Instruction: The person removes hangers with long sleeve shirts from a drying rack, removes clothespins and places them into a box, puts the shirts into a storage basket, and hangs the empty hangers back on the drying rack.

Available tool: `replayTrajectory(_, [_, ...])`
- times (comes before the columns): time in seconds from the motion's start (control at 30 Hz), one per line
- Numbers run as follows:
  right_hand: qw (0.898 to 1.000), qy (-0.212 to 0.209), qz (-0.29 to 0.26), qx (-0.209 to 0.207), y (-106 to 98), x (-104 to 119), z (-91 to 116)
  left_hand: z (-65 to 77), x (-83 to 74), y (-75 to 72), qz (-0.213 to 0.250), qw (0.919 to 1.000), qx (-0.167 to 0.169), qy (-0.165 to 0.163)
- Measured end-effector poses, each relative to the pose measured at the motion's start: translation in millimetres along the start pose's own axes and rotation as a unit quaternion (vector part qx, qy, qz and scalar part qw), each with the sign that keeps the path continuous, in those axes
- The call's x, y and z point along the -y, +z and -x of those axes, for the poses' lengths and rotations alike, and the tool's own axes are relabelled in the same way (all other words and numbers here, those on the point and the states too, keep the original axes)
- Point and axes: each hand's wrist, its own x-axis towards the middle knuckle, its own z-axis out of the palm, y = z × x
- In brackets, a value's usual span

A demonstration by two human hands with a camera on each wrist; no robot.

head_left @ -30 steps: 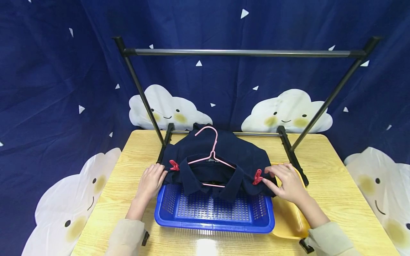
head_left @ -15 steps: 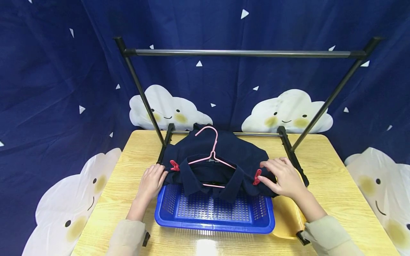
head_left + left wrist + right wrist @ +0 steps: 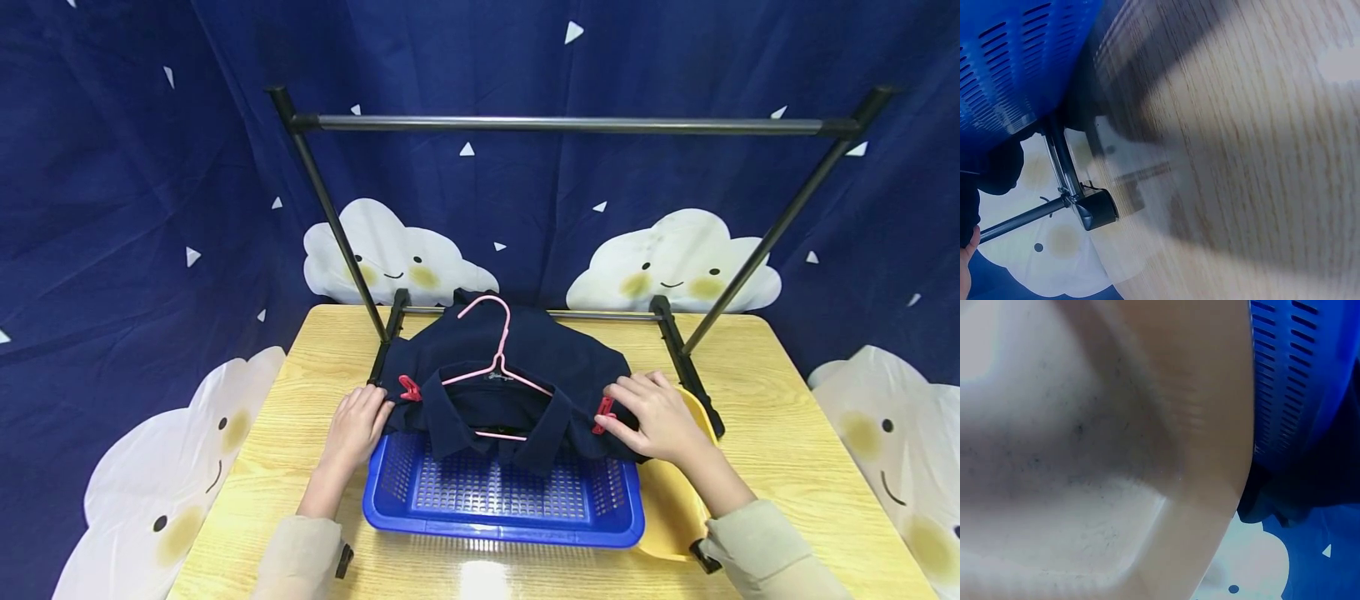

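Note:
A dark navy collared shirt (image 3: 525,333) lies over the back part of a blue perforated basket (image 3: 502,527), with a pink hanger (image 3: 501,358) inside its collar. One red clothespin (image 3: 408,388) is on the left shoulder, another red clothespin (image 3: 603,414) on the right. My left hand (image 3: 358,421) grips the shirt's left edge; in the left wrist view a fingertip (image 3: 971,244) meets the dark cloth. At the right shoulder, my right hand (image 3: 652,417) pinches the clothespin there, thumb across its lower part. The right wrist view does not show this hand.
A yellow basin (image 3: 670,508) stands right of the basket, partly beneath my right hand. Behind and around the shirt rises a black rack, its horizontal bar (image 3: 570,125) high at the back. The wooden table (image 3: 787,417) carries everything, before a blue curtain (image 3: 570,67).
My right hand has moved left, its thumb and fingers coming from beside the right clothespin onto it. That clothespin has turned slightly. My left hand has stayed on the shirt's edge.

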Motion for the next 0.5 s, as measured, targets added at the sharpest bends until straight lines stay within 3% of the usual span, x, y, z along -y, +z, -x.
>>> replayTrajectory(0.3, [0.999,-0.013,-0.032,0.000,0.5,0.2,0.0,0.1,-0.1,0.3,0.004,1.0000,0.002,-0.005])
replayTrajectory(0.5, [0.997,-0.043,-0.055,-0.039,3.9,-0.4,0.0,0.5,0.1,1.1,0.005,0.9999,0.005,-0.010])
